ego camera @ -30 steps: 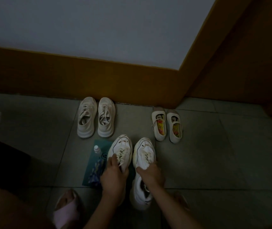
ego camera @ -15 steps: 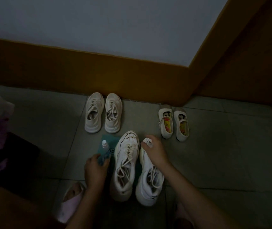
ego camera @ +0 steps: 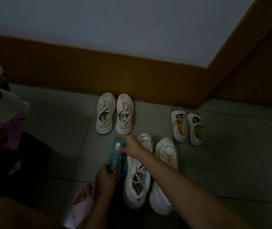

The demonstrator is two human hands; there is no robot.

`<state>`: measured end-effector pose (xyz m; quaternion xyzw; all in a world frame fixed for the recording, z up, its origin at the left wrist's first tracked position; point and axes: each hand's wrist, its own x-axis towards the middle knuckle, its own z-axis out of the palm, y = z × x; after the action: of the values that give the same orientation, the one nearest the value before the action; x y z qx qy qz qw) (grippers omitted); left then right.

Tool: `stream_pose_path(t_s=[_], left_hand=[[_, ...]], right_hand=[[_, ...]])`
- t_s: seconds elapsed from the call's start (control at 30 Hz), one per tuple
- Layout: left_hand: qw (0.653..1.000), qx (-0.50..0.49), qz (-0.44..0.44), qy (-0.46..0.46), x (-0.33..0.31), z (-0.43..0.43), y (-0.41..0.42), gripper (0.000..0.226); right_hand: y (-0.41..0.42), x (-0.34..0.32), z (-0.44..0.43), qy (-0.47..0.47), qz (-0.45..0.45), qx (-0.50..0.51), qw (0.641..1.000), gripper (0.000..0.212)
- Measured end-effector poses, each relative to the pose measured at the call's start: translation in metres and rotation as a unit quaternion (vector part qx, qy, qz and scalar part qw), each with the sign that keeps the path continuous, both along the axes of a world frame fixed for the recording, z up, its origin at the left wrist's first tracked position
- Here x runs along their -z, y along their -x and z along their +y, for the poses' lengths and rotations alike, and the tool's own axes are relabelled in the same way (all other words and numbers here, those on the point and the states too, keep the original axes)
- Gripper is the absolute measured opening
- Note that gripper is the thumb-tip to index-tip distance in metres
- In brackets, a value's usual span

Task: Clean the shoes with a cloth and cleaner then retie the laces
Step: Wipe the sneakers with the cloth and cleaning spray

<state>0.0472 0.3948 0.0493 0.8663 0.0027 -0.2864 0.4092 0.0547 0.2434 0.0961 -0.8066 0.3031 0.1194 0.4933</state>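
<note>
- Bottle (ego camera: 117, 147) on teal cloth (ego camera: 123, 169), left of shoes (ego camera: 138, 176).
- Left hand (ego camera: 105, 179) closed on bottle body; light, slick plastic, probably.
- Right hand (ego camera: 130, 146) at cap; grip unclear.

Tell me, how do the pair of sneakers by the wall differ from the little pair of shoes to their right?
The sneakers have laces, lying loose; the little shoes close with a strap instead. The sneakers look plain inside, while the little shoes have bright printed insoles. The sneakers are the bigger pair. Both pairs are pale, stand side by side on the floor, and point toward the wall.
</note>
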Motion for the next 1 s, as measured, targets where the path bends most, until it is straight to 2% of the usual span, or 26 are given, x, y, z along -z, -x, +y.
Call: stream_pose_path(t_s=[0.07, 0.17, 0.23, 0.33, 0.47, 0.57, 0.63, 0.77, 0.9, 1.0], left_hand=[[1.0, -0.03, -0.001, 0.011, -0.004, -0.001, -0.003, 0.006], [0.997, -0.075, 0.015, 0.03, -0.008, -0.003, -0.006, 0.012], [0.997, -0.071, 0.022, 0.034, -0.009, -0.003, -0.007, 0.015], [0.996, -0.076, 0.031, 0.044, -0.011, -0.005, -0.006, 0.017], [0.995, -0.079, 0.009, 0.059, -0.021, -0.012, -0.012, 0.028], [0.993, -0.064, 0.003, 0.097, -0.026, -0.023, -0.018, 0.022], [0.992, -0.055, 0.009, 0.11, -0.024, -0.03, -0.021, 0.018], [0.992, -0.036, 0.014, 0.123, -0.023, -0.039, -0.02, 0.017], [0.991, -0.034, 0.023, 0.127, -0.022, -0.04, -0.019, 0.017], [0.992, -0.034, 0.021, 0.123, -0.015, -0.04, -0.021, 0.018]], right_hand=[[-0.004, 0.006, 0.001, 0.0, 0.02, -0.005, 1.0, 0.05], [-0.005, 0.015, 0.001, 0.031, 0.005, 0.003, 1.0, 0.035], [-0.002, 0.016, 0.004, 0.026, -0.026, 0.022, 0.999, 0.032], [0.003, 0.0, 0.009, 0.006, -0.092, 0.07, 0.993, 0.039], [0.01, -0.035, -0.013, -0.098, -0.184, 0.198, 0.958, 0.026], [0.035, -0.064, -0.05, -0.233, -0.216, 0.273, 0.908, 0.018], [0.058, -0.079, -0.07, -0.327, -0.23, 0.301, 0.866, 0.021], [0.106, -0.087, -0.097, -0.426, -0.242, 0.358, 0.795, 0.025], [0.138, -0.072, -0.111, -0.436, -0.229, 0.364, 0.79, 0.027], [0.152, -0.06, -0.122, -0.444, -0.211, 0.343, 0.801, 0.049]])
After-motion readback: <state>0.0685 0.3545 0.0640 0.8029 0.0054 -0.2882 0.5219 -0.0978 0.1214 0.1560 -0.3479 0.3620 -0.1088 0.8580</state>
